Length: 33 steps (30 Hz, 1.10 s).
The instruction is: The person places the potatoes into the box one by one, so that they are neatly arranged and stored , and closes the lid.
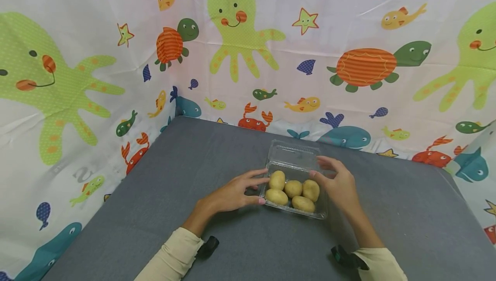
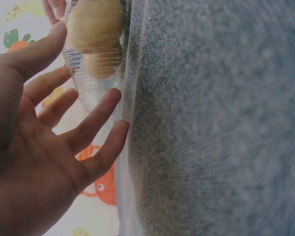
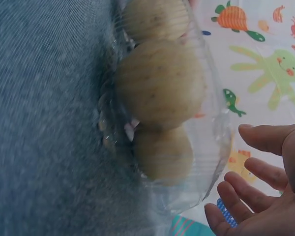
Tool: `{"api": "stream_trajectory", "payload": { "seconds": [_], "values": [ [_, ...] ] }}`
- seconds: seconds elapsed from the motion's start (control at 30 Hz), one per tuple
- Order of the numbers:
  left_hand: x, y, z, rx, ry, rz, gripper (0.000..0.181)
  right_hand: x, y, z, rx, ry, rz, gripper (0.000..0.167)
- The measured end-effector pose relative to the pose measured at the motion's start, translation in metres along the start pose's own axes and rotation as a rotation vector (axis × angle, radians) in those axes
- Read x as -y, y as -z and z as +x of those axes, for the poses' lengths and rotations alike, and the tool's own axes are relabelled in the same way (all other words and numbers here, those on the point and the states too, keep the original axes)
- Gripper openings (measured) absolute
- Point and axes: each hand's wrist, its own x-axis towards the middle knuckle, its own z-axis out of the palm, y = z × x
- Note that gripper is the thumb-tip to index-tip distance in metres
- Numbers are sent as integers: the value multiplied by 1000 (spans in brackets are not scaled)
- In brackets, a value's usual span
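Observation:
A clear plastic clamshell container (image 1: 322, 205) stands on the grey surface, its hinged lid (image 1: 292, 155) tipped back at the far side. Several smooth yellow potatoes (image 1: 293, 189) lie inside it. My left hand (image 1: 232, 192) is at the container's left side, fingers spread; in the left wrist view the thumb reaches the rim near a potato (image 2: 96, 24). At the right side is my right hand (image 1: 341, 184), its fingers loosely extended. The right wrist view shows those fingers just off the clear wall (image 3: 214, 162), holding nothing.
The grey cloth-covered table (image 1: 186, 156) spreads around the container. A white curtain (image 1: 267, 26) printed with sea animals hangs behind and along the left and right sides. Each wrist wears a black strap device (image 1: 208, 247).

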Motion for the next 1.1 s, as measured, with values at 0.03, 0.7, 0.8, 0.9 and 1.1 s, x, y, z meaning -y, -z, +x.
{"api": "stream_trajectory", "payload": {
  "seconds": [0.03,0.7,0.8,0.9,1.1],
  "values": [
    [0,0,0,-1,-2,-1,65,-2,0,1,0,-4,-1,56],
    [-2,0,-2,-11,0,0,65,-22,5,5,136,-201,-24,78],
    [-2,0,-2,-8,2,7,65,-25,5,5,139,-204,-9,80],
    [-4,0,-1,-5,4,9,65,-26,5,5,136,-200,-2,81],
    [-3,0,-1,-4,7,15,65,-25,6,3,137,-195,15,80]
  ]
}}
